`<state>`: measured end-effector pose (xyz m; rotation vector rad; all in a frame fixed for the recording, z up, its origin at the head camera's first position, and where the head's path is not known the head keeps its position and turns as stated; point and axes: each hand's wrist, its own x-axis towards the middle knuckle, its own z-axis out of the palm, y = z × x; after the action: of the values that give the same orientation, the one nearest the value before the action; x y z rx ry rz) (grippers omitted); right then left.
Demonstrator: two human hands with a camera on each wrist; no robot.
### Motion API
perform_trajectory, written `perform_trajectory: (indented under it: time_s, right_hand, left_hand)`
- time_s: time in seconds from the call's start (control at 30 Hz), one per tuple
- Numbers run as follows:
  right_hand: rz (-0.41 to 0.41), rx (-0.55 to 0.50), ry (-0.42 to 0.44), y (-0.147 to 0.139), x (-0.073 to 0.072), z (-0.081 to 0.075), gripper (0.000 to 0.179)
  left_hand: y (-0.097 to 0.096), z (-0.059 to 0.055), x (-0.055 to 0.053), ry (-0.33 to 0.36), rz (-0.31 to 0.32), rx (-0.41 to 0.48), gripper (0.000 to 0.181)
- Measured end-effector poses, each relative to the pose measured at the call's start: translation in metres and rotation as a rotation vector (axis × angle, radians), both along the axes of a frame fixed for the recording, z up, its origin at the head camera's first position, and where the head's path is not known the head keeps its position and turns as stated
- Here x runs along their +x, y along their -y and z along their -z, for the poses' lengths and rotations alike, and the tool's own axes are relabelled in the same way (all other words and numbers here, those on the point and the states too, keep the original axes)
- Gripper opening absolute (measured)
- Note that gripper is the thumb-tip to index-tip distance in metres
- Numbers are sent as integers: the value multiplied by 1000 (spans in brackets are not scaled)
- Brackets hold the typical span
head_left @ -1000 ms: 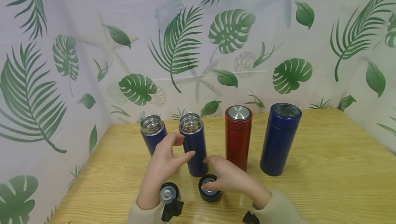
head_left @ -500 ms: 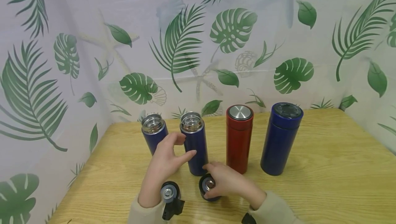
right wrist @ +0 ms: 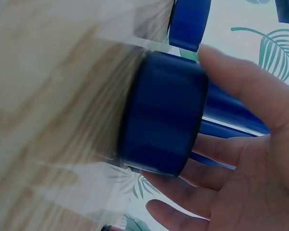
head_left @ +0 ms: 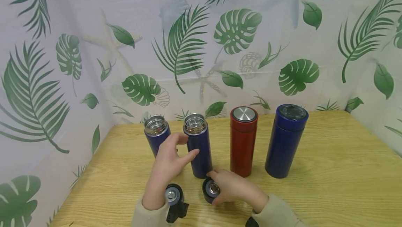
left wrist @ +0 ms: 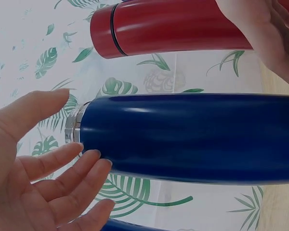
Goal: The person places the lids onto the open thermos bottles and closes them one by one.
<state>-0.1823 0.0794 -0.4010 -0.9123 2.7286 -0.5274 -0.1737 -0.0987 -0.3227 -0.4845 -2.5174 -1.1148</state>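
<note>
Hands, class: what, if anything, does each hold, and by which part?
The right hand holds a blue cap by its side wall. The left hand, beside a lidless blue bottle, holds nothing.

Plain deep blue is worn by the leftmost open bottle (head_left: pixel 155 143) and the neighbouring open bottle (head_left: pixel 205 150), both rimmed in silver. The red bottle (head_left: pixel 242 146) is crossed by a thin black line and topped with a black-edged silver disc, brushed in a radiating pattern. The closed blue bottle (head_left: pixel 284 146) is topped in glossy black. The gripped lid (right wrist: pixel 164 113) is coloured plain blue outside, grey and silver within. The surface (head_left: pixel 339 171) is patterned with yellowish wood grain. The whitish backdrop (head_left: pixel 188 56) is printed with green leaves and pale starfish. The sleeves (head_left: pixel 277 211) are cream.
</note>
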Motion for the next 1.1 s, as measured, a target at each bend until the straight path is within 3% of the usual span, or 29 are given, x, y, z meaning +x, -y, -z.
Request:
perform_trajectory:
  time_s: [0.37, 0.6, 1.1]
  right_hand:
    - [2, 39, 27, 1, 0, -3, 64]
    - [17, -10, 41, 1, 2, -7, 64]
    - [22, -84, 16, -4, 16, -30, 64]
  left_hand:
    - [-2, 1, -1, -77, -42, 111, 36]
    - [-7, 5, -5, -102, -32, 209, 54]
    - [-21, 30, -25, 60, -3, 341, 81]
